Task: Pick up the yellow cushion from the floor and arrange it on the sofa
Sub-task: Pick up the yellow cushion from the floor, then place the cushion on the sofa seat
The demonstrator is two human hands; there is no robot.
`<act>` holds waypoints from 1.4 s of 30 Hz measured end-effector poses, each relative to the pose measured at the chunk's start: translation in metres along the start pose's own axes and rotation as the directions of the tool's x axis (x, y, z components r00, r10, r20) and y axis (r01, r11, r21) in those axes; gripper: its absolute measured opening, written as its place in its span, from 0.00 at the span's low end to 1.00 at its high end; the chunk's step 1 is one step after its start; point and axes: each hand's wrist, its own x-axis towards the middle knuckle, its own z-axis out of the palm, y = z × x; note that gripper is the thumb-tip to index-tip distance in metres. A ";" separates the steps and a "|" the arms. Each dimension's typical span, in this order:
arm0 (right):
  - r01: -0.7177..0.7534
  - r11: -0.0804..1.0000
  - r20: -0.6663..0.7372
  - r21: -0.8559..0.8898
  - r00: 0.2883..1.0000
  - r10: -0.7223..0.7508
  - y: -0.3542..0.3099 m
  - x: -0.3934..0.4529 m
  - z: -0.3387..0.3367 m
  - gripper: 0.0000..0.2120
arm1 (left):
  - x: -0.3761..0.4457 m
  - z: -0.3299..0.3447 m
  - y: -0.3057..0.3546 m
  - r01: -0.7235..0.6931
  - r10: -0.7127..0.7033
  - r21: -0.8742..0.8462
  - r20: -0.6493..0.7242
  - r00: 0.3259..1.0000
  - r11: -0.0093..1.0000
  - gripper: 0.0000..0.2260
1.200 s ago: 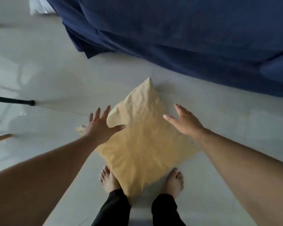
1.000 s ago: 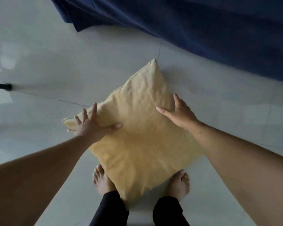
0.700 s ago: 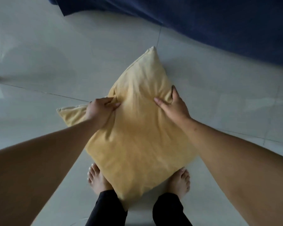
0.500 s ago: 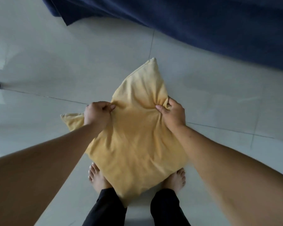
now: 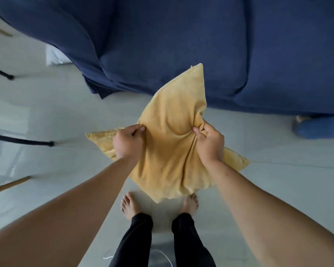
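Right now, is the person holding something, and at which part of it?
Yes. Both hands hold the soft yellow fabric cushion: the left hand and the right hand each pinch a bunch of its cover on the upper face.

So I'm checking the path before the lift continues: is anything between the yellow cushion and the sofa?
Nothing visible. Both hands grip the yellow cushion, and only bare floor separates it from the blue sofa directly ahead.

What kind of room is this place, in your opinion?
Most likely a home living room: a dark blue sofa fills the back, the person holds a yellow cushion, and stands barefoot on a pale tiled floor.
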 end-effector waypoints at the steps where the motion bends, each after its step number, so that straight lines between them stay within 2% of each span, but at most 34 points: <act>1: 0.017 1.000 -0.019 -0.002 1.000 -0.017 -0.027 0.001 -0.021 0.19 | -0.007 -0.016 0.029 -0.019 0.019 -0.014 0.006 1.000 1.000 0.09; 3: 0.068 0.997 -0.062 -0.021 0.996 -0.069 -0.086 0.006 -0.061 0.21 | -0.017 -0.048 0.088 -0.059 0.060 -0.046 0.004 0.998 0.997 0.10; 4: 0.096 0.995 -0.077 -0.028 0.992 -0.098 -0.114 0.009 -0.080 0.17 | -0.021 -0.063 0.116 -0.083 0.083 -0.065 0.002 0.997 0.994 0.11; 6: 0.139 0.989 -0.111 -0.048 0.983 -0.144 -0.164 0.013 -0.117 0.04 | -0.027 -0.091 0.170 -0.138 0.138 -0.108 -0.004 0.990 0.985 0.11; 9: 0.195 0.980 -0.182 -0.050 0.963 -0.200 -0.234 0.024 -0.165 0.13 | -0.030 -0.129 0.244 -0.229 0.231 -0.177 -0.010 0.973 0.957 0.10; 15: 0.283 0.959 -0.283 -0.030 0.918 -0.280 -0.335 0.058 -0.230 0.12 | -0.014 -0.173 0.366 -0.364 0.376 -0.246 0.002 0.927 0.898 0.11; 19: 0.334 0.942 -0.351 -0.044 0.878 -0.327 -0.383 0.118 -0.254 0.19 | 0.020 -0.173 0.445 -0.443 0.456 -0.285 -0.021 0.890 0.850 0.09; 24: 0.418 0.905 -0.373 -0.076 0.830 -0.415 -0.412 0.214 -0.259 0.24 | 0.085 -0.140 0.514 -0.490 0.495 -0.271 -0.056 0.867 0.828 0.10; 35: 0.461 0.883 -0.310 -0.091 0.829 -0.465 -0.420 0.449 -0.211 0.25 | 0.253 -0.036 0.602 -0.384 0.379 -0.225 -0.064 0.923 0.896 0.11; 38: 0.411 0.911 -0.367 0.026 0.852 -0.374 -0.428 0.498 -0.191 0.28 | 0.300 -0.017 0.621 -0.381 0.373 -0.226 -0.078 0.924 0.897 0.11; 42: 0.275 0.927 -0.407 0.255 0.900 -0.155 -0.417 0.552 -0.153 0.29 | 0.359 0.009 0.642 -0.474 0.467 -0.147 -0.082 0.880 0.868 0.12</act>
